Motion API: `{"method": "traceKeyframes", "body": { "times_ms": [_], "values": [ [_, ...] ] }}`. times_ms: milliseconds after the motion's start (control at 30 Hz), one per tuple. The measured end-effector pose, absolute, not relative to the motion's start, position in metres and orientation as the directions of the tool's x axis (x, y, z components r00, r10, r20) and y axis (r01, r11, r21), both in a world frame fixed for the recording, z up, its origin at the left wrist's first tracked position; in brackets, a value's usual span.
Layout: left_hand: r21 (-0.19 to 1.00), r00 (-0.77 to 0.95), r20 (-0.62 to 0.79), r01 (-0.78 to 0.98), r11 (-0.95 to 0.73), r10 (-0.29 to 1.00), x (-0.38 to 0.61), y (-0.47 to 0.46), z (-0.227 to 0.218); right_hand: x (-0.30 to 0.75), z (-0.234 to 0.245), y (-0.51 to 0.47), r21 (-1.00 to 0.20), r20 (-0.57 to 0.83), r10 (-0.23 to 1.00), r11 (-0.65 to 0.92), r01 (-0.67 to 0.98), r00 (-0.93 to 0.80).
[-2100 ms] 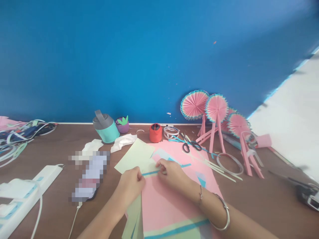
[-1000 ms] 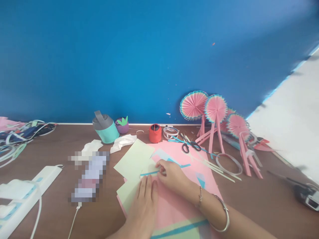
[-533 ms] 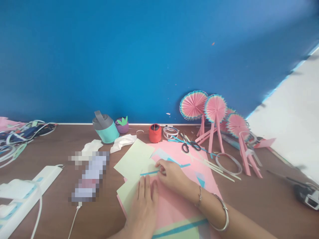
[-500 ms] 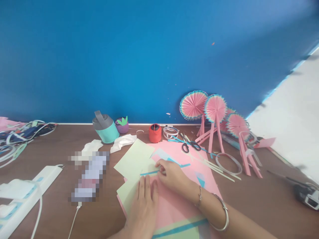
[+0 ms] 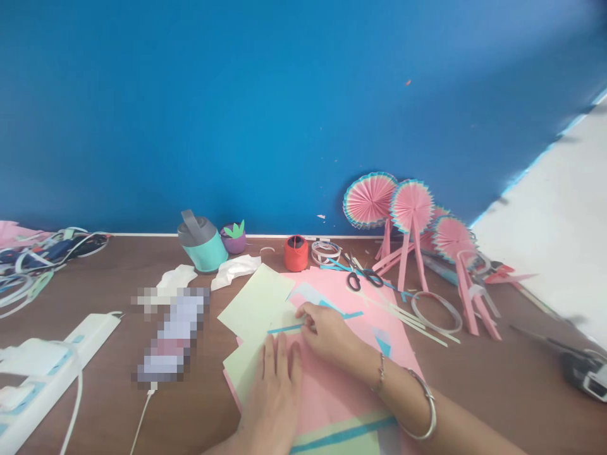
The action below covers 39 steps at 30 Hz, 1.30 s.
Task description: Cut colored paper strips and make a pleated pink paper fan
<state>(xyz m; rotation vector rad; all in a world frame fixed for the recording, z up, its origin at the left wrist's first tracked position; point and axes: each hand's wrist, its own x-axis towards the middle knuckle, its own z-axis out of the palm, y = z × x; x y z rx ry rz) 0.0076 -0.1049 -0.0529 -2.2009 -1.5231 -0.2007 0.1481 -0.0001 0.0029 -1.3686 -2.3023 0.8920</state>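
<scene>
Head cam: left hand (image 5: pixel 275 398) is flat on the pink paper (image 5: pixel 327 398), fingers a little spread, tips at the near edge of a thin blue strip (image 5: pixel 284 328) at its 12 o'clock. The right hand (image 5: pixel 329 332), at the left one's 1 o'clock, has curled fingers over the strip's other end; can't tell if they're really pinching it. Looks partway along to me: a wider blue band (image 5: pixel 344 435) already lies across the paper at the left hand's 4 o'clock, but can't say whether the thin one's stuck down. Pale strips (image 5: pixel 417 326) lie loose on the counter at the right hand's 3 o'clock, and made-up pleated fans (image 5: pixel 411 207) stand around 1 to 2.
</scene>
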Motion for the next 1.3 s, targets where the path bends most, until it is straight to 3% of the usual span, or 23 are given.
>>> {"method": "traceKeyframes", "body": {
  "times_ms": [767, 1300],
  "values": [
    [-0.327, 0.375, 0.404, 0.911, -0.251, 0.834, 0.013, -0.103, -0.043, 0.150, 0.003, -0.003, -0.533, -0.052, 0.912, 0.320, 0.784, -0.408],
    [-0.327, 0.370, 0.378, 0.911, -0.251, 0.849, 0.012, -0.104, -0.046, 0.155, 0.008, 0.001, -0.559, -0.112, 0.916, 0.262, 0.787, -0.384]
  ]
}}
